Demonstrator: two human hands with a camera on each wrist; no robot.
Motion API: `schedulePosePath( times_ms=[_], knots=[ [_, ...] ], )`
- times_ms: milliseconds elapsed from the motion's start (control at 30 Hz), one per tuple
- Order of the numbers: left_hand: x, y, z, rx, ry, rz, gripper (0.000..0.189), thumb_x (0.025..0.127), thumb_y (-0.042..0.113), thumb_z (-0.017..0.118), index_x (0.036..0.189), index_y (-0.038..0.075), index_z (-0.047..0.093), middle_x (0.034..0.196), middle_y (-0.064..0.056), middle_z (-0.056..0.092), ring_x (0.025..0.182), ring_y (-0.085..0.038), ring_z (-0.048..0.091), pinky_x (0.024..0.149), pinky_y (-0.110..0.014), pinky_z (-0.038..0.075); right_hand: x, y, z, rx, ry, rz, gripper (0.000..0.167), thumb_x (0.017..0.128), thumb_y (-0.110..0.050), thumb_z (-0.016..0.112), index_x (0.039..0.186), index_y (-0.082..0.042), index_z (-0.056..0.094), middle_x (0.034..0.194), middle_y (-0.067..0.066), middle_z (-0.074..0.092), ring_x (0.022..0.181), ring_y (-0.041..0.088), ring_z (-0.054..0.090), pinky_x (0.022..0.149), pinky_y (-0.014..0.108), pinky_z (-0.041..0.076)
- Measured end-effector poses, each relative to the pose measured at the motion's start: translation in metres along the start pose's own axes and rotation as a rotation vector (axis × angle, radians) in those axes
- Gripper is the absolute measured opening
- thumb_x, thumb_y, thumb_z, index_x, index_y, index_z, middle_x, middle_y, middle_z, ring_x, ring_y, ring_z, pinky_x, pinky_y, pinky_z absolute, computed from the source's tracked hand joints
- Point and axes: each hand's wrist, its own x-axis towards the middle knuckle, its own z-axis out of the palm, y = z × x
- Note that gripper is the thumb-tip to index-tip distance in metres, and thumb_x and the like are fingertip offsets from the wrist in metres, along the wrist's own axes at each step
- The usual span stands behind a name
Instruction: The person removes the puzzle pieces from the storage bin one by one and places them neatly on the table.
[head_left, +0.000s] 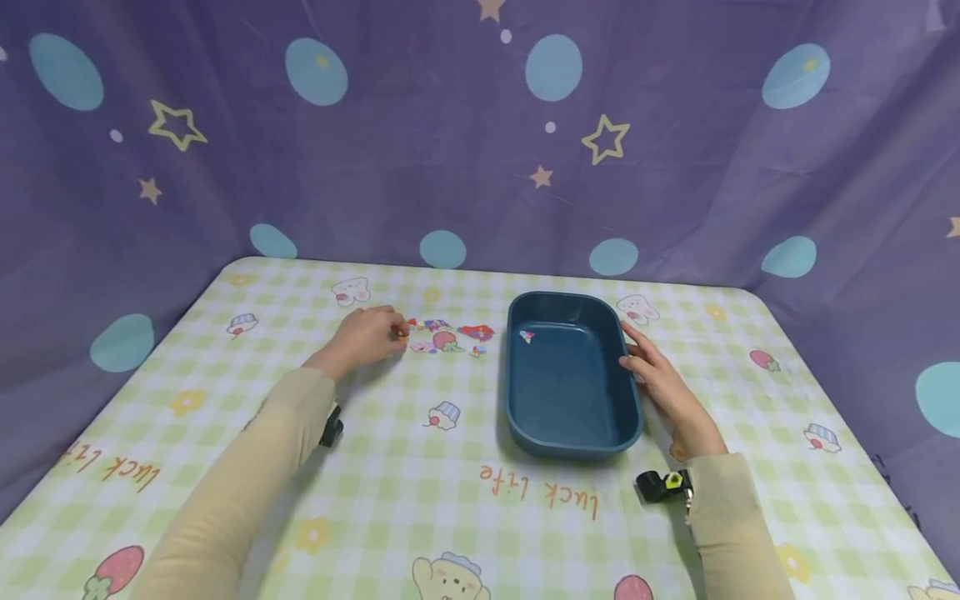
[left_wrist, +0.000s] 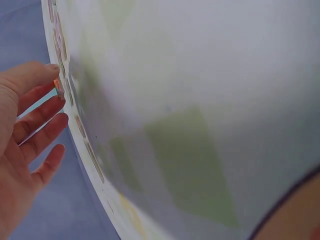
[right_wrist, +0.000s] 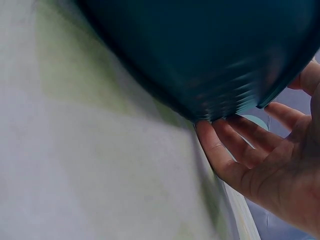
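My left hand [head_left: 365, 337] is at the left end of a group of small flat printed pieces [head_left: 476, 332]. Between thumb and fingertips it pinches a small orange-edged flat piece [left_wrist: 58, 89], mostly hidden by the fingers in the head view. A deep dark teal rectangular bin [head_left: 573, 379] with rounded corners stands right of the pieces. One small colourful piece [head_left: 527, 336] lies inside it, near the far left. My right hand [head_left: 671, 400] holds the bin's right side, thumb at the rim and fingers against the outer wall.
A checked tablecloth [head_left: 375, 500] with printed cupcakes, strawberries and lettering covers the table. Behind its far edge hangs a purple curtain [head_left: 450, 150] with stars and blue ovals. Each wrist wears a small black camera [head_left: 332, 427].
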Motion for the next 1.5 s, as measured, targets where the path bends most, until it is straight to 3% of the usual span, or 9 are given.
schedulePosePath(
  times_ms=[233,500,733,900,1167,1500],
  knots=[
    [-0.002,-0.004,0.0,0.007,-0.048,-0.026,0.014,0.079,0.022,0.065,0.088,0.014,0.069,0.084,-0.001,0.06,0.073,-0.016,0.055,0.071,-0.04,0.042,0.002,-0.001,-0.001,0.004,-0.005,-0.004,0.063,0.092,-0.017,0.044,0.146,-0.026,0.014,0.145,0.021,0.023,0.129,0.036,0.027,0.102,0.06,0.02],
    [0.001,-0.005,-0.001,-0.008,-0.09,-0.045,0.017,0.08,0.026,0.066,0.092,0.014,0.069,0.089,-0.002,0.061,0.08,-0.02,0.058,0.074,-0.042,0.041,0.002,-0.001,-0.001,0.005,-0.003,-0.008,0.062,0.092,-0.017,0.044,0.146,-0.026,0.015,0.145,0.022,0.022,0.129,0.037,0.027,0.102,0.061,0.019],
    [0.004,0.0,-0.007,-0.022,-0.087,-0.045,0.019,0.082,0.024,0.064,0.096,0.012,0.07,0.093,-0.004,0.063,0.079,-0.02,0.058,0.075,-0.041,0.042,0.002,0.001,-0.001,0.002,-0.005,-0.026,0.062,0.092,-0.016,0.043,0.146,-0.025,0.015,0.145,0.023,0.022,0.128,0.038,0.027,0.101,0.061,0.02],
    [0.012,0.013,-0.013,-0.014,-0.068,-0.015,0.02,0.083,0.022,0.063,0.099,0.011,0.069,0.094,-0.004,0.063,0.076,-0.017,0.058,0.075,-0.039,0.043,0.001,0.002,-0.001,-0.003,-0.003,-0.022,0.062,0.093,-0.017,0.043,0.146,-0.025,0.014,0.144,0.023,0.022,0.128,0.038,0.027,0.101,0.062,0.019],
    [0.03,0.044,-0.02,0.012,-0.046,0.071,0.021,0.084,0.025,0.063,0.099,0.012,0.069,0.097,-0.002,0.063,0.088,-0.018,0.058,0.084,-0.043,0.04,0.001,0.001,0.0,-0.001,-0.001,-0.015,0.062,0.092,-0.017,0.044,0.146,-0.026,0.014,0.144,0.022,0.024,0.128,0.037,0.029,0.101,0.06,0.02],
    [0.056,0.078,-0.025,0.054,-0.062,0.157,0.024,0.085,0.027,0.062,0.104,0.014,0.067,0.1,0.0,0.062,0.089,-0.016,0.057,0.086,-0.041,0.039,0.001,0.001,0.0,0.008,-0.002,-0.014,0.062,0.093,-0.017,0.044,0.146,-0.025,0.015,0.144,0.022,0.024,0.128,0.037,0.029,0.102,0.061,0.019]
  ],
)
